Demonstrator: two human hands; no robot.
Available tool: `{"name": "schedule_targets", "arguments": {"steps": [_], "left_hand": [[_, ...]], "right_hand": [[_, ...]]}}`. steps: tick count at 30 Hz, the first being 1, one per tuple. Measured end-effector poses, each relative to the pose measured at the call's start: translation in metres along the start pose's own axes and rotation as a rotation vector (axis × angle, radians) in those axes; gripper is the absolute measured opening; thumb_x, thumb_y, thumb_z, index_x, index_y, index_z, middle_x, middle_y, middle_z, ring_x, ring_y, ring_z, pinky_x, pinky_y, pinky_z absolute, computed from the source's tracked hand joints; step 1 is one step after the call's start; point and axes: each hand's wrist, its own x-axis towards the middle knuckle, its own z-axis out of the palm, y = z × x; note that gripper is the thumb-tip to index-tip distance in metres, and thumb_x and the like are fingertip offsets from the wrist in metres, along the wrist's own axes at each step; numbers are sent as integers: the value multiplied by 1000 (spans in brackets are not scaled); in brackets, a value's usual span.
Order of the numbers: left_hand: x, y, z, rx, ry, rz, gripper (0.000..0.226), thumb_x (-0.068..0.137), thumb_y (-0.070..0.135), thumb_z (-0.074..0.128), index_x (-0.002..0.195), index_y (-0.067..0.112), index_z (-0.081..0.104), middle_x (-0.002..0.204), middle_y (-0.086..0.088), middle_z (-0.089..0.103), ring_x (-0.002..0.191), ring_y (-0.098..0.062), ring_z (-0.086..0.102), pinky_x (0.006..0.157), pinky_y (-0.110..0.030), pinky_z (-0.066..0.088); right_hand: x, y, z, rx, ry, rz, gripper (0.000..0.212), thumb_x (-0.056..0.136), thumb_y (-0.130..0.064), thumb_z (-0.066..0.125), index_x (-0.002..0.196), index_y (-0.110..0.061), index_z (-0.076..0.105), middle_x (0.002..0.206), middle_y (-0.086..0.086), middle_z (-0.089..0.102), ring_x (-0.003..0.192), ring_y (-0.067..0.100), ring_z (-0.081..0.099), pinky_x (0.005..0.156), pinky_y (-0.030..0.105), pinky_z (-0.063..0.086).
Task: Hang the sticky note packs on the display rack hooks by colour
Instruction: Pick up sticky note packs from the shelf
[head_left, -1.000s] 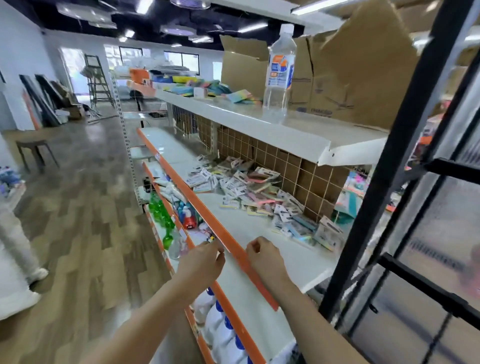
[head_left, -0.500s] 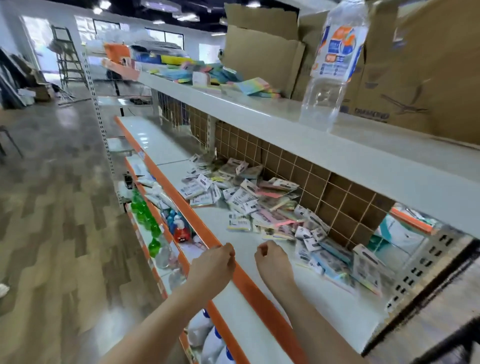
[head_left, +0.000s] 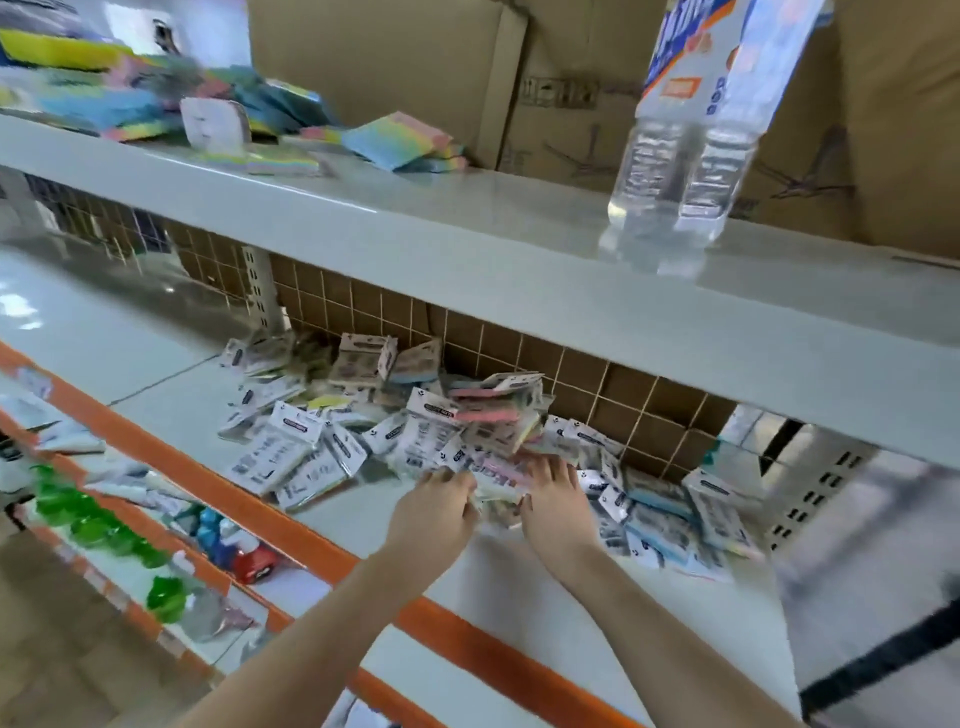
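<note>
Several sticky note packs (head_left: 415, 431) lie in a loose heap on the white middle shelf (head_left: 519, 597), against the brown grid back panel (head_left: 519, 353); pink, yellow and blue pads show under white header cards. My left hand (head_left: 436, 512) is at the heap's front edge with its fingers bent into the packs; motion blur hides whether it holds one. My right hand (head_left: 553, 499) lies beside it, fingers stretched out onto the packs. No rack hooks are in view.
The upper shelf (head_left: 467, 249) overhangs the heap and carries a water bottle (head_left: 675, 171), colourful pads (head_left: 400, 140) and cardboard boxes (head_left: 415, 67). An orange strip (head_left: 322, 551) edges the middle shelf. Green bottles (head_left: 93, 525) stand on the lower shelf.
My view has closed in on the shelf. Both hands have left the orange shelf edge and moved forward and right into the heap of packs.
</note>
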Motion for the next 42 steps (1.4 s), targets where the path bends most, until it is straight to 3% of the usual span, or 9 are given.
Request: {"name": "schedule_targets", "arguments": {"steps": [8, 13, 17, 20, 25, 33, 37, 39, 42], "left_hand": [[38, -7, 40, 251, -27, 140, 55, 90, 18, 56, 140, 21, 33, 144, -2, 30, 137, -24, 28, 109, -39, 27], [43, -16, 58, 206, 182, 192, 60, 40, 15, 91, 96, 14, 69, 96, -6, 65, 88, -29, 66, 69, -42, 54], [45, -19, 66, 109, 281, 240, 51, 47, 10, 88, 93, 11, 68, 92, -8, 65, 93, -33, 63, 68, -41, 53], [43, -24, 70, 32, 326, 268, 42, 53, 8, 86, 88, 9, 65, 89, -9, 62, 93, -31, 54, 69, -41, 50], [38, -33, 64, -39, 304, 356, 38, 53, 9, 86, 84, 13, 65, 84, -6, 58, 79, -31, 59, 61, -39, 49], [25, -51, 24, -566, 379, 297, 9, 90, 19, 63, 97, 19, 59, 90, 2, 57, 71, 3, 57, 60, -21, 51], [12, -44, 9, -792, 216, 117, 15, 91, 37, 55, 99, 24, 56, 82, 7, 61, 75, -4, 57, 61, -15, 44], [11, -44, 8, -779, 154, 87, 23, 84, 43, 51, 97, 25, 57, 80, 8, 62, 75, -4, 57, 60, -18, 41], [13, -46, 8, -735, 18, 98, 23, 85, 39, 61, 97, 20, 67, 81, 11, 67, 77, 3, 59, 62, -15, 43]], "right_hand": [[9, -2, 11, -44, 110, 74, 55, 84, 7, 50, 135, -14, 47, 138, 7, 43, 124, 28, 47, 77, 42, 56], [8, -11, 17, -62, 158, 132, 48, 85, 0, 53, 131, -13, 51, 137, 5, 47, 122, 26, 50, 77, 38, 52], [7, -19, 11, -58, 278, 116, 35, 74, -11, 65, 109, -7, 64, 110, 8, 63, 99, 27, 64, 65, 30, 53], [3, -22, 9, -52, 339, 130, 32, 65, -23, 44, 84, -11, 66, 81, 3, 66, 68, 23, 67, 45, 21, 45], [-9, -11, 17, 216, 255, 295, 28, 83, -9, 51, 111, -12, 56, 120, 4, 57, 97, 30, 60, 71, 34, 46], [-32, 7, -5, 729, 329, 462, 15, 81, -3, 48, 74, -15, 45, 67, -1, 48, 66, 24, 43, 56, 31, 34], [-46, 7, -4, 1003, 197, 462, 15, 89, 4, 50, 82, -9, 51, 81, 13, 57, 74, 24, 59, 67, 43, 58], [-53, 5, 1, 1123, 147, 500, 8, 94, -1, 50, 88, -5, 53, 86, 20, 58, 77, 26, 64, 65, 36, 59], [-63, 13, 12, 1098, 158, 569, 9, 92, -1, 47, 86, -6, 51, 86, 31, 54, 83, 44, 62, 75, 58, 55]]}}
